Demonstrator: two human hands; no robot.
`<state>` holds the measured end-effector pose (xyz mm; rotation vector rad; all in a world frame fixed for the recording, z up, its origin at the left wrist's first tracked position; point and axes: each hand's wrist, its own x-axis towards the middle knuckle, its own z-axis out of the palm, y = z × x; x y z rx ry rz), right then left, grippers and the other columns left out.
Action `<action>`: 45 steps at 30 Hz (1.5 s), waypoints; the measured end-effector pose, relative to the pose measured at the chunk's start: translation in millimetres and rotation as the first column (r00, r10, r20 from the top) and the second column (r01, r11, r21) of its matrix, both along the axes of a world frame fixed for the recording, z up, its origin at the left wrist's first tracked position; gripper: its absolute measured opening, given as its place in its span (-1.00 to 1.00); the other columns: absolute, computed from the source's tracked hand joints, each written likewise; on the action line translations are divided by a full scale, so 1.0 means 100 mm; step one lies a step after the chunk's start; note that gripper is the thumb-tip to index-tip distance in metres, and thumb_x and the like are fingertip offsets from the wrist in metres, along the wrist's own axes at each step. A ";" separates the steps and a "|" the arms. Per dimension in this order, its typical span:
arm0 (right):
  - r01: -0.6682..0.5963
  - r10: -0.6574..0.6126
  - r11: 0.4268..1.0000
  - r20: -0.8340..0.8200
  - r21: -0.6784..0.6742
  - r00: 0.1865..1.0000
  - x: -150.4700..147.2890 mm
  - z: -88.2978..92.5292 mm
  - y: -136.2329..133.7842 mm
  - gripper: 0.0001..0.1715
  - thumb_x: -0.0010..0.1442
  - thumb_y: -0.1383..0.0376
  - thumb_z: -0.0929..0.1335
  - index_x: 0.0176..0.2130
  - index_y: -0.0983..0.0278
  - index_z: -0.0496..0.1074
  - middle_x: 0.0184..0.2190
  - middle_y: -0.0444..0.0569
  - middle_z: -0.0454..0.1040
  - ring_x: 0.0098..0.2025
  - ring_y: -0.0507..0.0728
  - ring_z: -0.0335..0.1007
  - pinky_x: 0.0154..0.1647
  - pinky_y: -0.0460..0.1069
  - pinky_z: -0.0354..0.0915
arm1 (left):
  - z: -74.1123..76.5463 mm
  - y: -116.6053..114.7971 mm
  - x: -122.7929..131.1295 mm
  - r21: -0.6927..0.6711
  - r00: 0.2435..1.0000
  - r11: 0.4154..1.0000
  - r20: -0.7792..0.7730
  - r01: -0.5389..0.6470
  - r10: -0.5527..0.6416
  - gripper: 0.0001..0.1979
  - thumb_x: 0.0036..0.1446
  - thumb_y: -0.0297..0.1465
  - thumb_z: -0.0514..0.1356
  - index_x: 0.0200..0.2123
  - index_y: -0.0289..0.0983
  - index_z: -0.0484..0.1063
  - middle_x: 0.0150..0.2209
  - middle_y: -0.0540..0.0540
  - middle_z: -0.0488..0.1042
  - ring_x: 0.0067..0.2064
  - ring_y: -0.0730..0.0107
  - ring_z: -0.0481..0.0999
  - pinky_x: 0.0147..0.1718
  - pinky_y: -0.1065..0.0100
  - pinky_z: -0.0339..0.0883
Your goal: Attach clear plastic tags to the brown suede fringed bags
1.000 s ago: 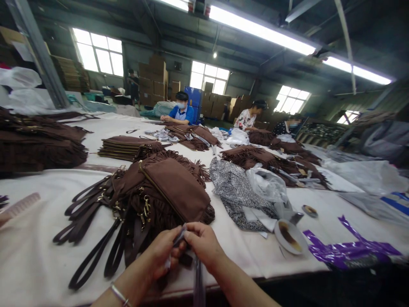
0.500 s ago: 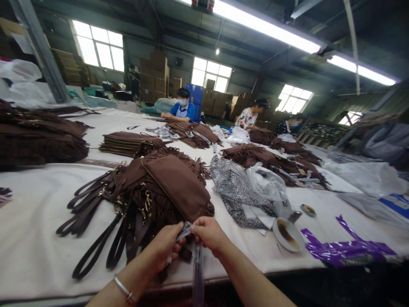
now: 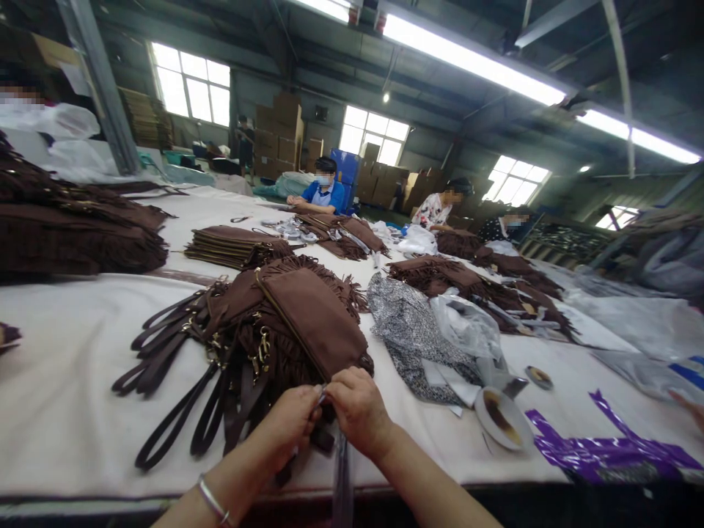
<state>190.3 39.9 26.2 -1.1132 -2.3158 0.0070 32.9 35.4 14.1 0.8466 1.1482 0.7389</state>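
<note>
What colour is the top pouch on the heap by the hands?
The top pouch is brown, showing best in the head view.

The greyish piece point(image 3: 322, 396) is now mostly hidden between the left hand point(image 3: 294, 416) and right hand point(image 3: 358, 407), and a co-worker's hand point(image 3: 691, 409) is newly seen at far right.

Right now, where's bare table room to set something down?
The white cloth lies bare left of the looped straps, below the far-left brown pile. A smaller patch sits between your right hand and the round white item. It's crowded straight ahead, at the brown bag heap.
</note>
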 end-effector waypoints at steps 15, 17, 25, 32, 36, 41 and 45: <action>-0.095 0.187 0.966 0.395 -0.241 0.899 -0.09 0.39 0.26 -0.83 0.13 0.33 0.34 -0.24 0.21 0.50 -0.38 -0.05 0.47 -0.32 0.10 0.39 -0.36 -0.05 0.19 | -0.23 -0.12 -0.03 0.666 0.818 0.714 -0.523 0.217 0.239 -0.79 0.21 -0.32 0.03 -0.32 -0.24 0.45 -0.32 -0.21 0.49 -0.23 0.13 0.47 -0.19 0.24 0.24; -0.104 0.194 0.970 0.443 -0.218 0.875 -0.10 0.38 0.30 -0.88 0.12 0.30 0.35 -0.33 0.21 0.52 -0.42 -0.05 0.46 -0.35 0.10 0.37 -0.42 -0.05 0.15 | -0.24 -0.12 -0.04 0.653 0.791 0.718 -0.561 0.242 0.244 -0.78 0.21 -0.32 0.02 -0.34 -0.24 0.43 -0.32 -0.21 0.48 -0.23 0.13 0.46 -0.19 0.23 0.23; -0.151 0.221 0.968 0.394 -0.202 0.892 -0.09 0.28 0.34 -0.87 0.14 0.35 0.33 -0.37 0.26 0.51 -0.42 -0.05 0.45 -0.33 0.09 0.33 -0.35 -0.05 0.17 | -0.18 -0.11 -0.09 0.629 0.762 0.722 -0.607 0.288 0.225 -0.75 0.25 -0.32 -0.03 -0.33 -0.25 0.40 -0.30 -0.21 0.47 -0.23 0.16 0.44 -0.22 0.25 0.20; -0.168 0.215 0.972 0.344 -0.162 0.914 -0.06 0.20 0.31 -0.88 0.15 0.39 0.30 -0.38 0.28 0.44 -0.41 -0.05 0.40 -0.32 0.09 0.29 -0.33 -0.05 0.16 | -0.19 -0.09 -0.09 0.615 0.784 0.723 -0.598 0.315 0.167 -0.74 0.26 -0.29 -0.03 -0.29 -0.23 0.42 -0.30 -0.19 0.48 -0.22 0.18 0.45 -0.21 0.28 0.19; -0.150 0.157 0.988 0.358 -0.049 0.920 -0.03 0.11 0.23 -0.91 0.16 0.41 0.28 -0.38 0.29 0.37 -0.37 -0.02 0.37 -0.30 0.12 0.24 -0.30 -0.01 0.15 | -0.16 -0.08 -0.09 0.564 0.772 0.766 -0.619 0.309 0.144 -0.72 0.24 -0.28 -0.03 -0.40 -0.23 0.39 -0.40 -0.16 0.45 -0.34 0.21 0.41 -0.28 0.27 0.16; -0.168 0.137 0.984 0.339 0.065 0.931 0.01 0.00 0.13 -0.85 0.22 0.41 0.23 -0.39 0.28 0.31 -0.39 -0.02 0.31 -0.32 0.14 0.17 -0.28 0.03 0.12 | -0.03 -0.04 -0.10 0.378 0.928 0.904 -0.369 0.199 -0.050 -0.68 0.18 -0.19 0.02 -0.55 -0.23 0.28 -0.57 0.01 0.25 -0.52 0.41 0.21 -0.50 0.38 0.07; -0.197 0.155 0.973 0.287 0.123 0.945 0.03 -0.06 0.12 -0.79 0.26 0.36 0.21 -0.43 0.27 0.28 -0.43 -0.04 0.27 -0.35 0.13 0.14 -0.30 0.04 0.10 | 0.03 -0.01 -0.13 -0.098 0.979 0.981 0.135 0.165 -0.151 -0.66 0.06 -0.08 0.12 -0.47 -0.24 0.25 -0.62 0.16 0.02 -0.65 0.61 -0.11 -0.68 0.50 -0.28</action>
